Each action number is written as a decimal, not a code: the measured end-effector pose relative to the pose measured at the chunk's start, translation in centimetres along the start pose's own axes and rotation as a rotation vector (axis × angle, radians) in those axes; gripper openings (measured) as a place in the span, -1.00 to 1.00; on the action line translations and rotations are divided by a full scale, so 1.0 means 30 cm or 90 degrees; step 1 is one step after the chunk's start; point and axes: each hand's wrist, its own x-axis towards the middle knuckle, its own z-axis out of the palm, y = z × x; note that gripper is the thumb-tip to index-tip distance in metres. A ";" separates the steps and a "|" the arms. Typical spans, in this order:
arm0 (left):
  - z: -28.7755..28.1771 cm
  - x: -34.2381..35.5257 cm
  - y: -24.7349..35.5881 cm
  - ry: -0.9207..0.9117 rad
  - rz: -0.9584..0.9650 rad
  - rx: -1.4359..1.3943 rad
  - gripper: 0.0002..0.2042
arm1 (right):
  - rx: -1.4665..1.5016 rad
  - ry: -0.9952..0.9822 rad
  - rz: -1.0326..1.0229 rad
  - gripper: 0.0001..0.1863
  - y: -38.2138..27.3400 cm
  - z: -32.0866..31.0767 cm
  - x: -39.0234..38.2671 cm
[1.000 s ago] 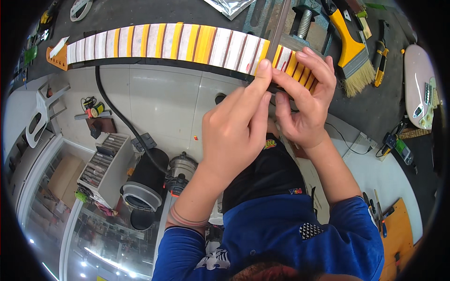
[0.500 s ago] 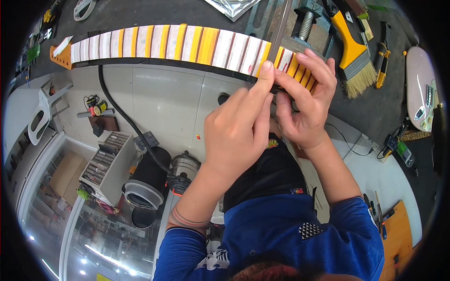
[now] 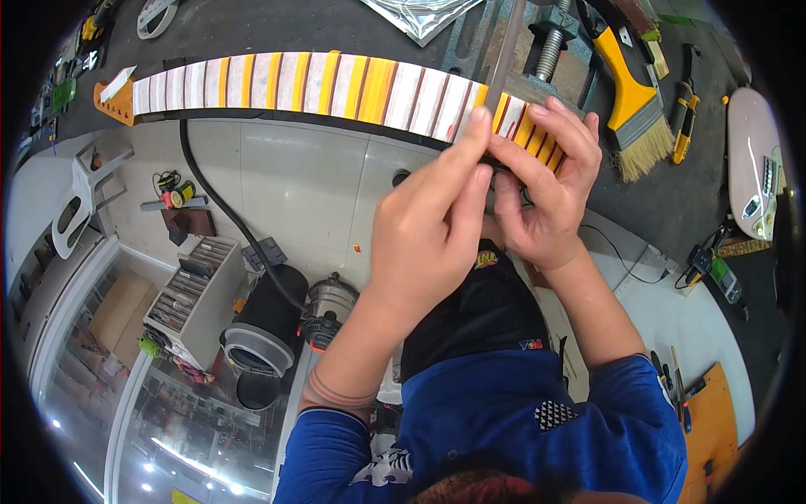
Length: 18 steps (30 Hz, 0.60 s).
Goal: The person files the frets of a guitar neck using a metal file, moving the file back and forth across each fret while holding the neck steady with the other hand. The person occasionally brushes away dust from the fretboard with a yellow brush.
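Observation:
A guitar neck lies across the bench edge, its fingerboard covered with white and yellow tape strips between dark fret lines. Across its right part runs a slim grey file-like bar, pointing away from me. My left hand is closed, its index fingertip pressed on the bar's near end. My right hand pinches at the same end with its index finger; the other fingers rest over the taped strips and its thumb is below the neck's near edge. The fingers partly hide the bar's near end. At the far left is the orange-brown headstock.
Beyond the neck stands a metal vise. To the right lie a yellow-handled brush, yellow-and-black pliers and a pale pink guitar body. A black hose hangs at the left above a black bin.
The view has shifted slightly, so the neck and bench sit a little lower. Against the neck, both hands and the bar have slid slightly away from me. The grip stays the same.

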 end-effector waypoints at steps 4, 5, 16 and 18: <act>-0.107 -0.287 -0.001 -0.081 -0.069 0.076 -0.49 | 0.000 -0.002 0.001 -0.46 0.010 -0.003 -0.008; -0.134 -0.347 0.010 -0.101 -0.080 0.096 -0.50 | -0.011 -0.013 -0.011 -0.50 0.014 -0.007 -0.008; -0.019 -0.047 0.023 -0.029 -0.002 0.104 -0.47 | 0.001 -0.010 0.022 -0.46 -0.007 -0.007 0.003; -0.043 -0.160 0.007 -0.029 0.003 0.123 -0.47 | -0.002 -0.007 0.008 -0.46 0.001 -0.009 -0.003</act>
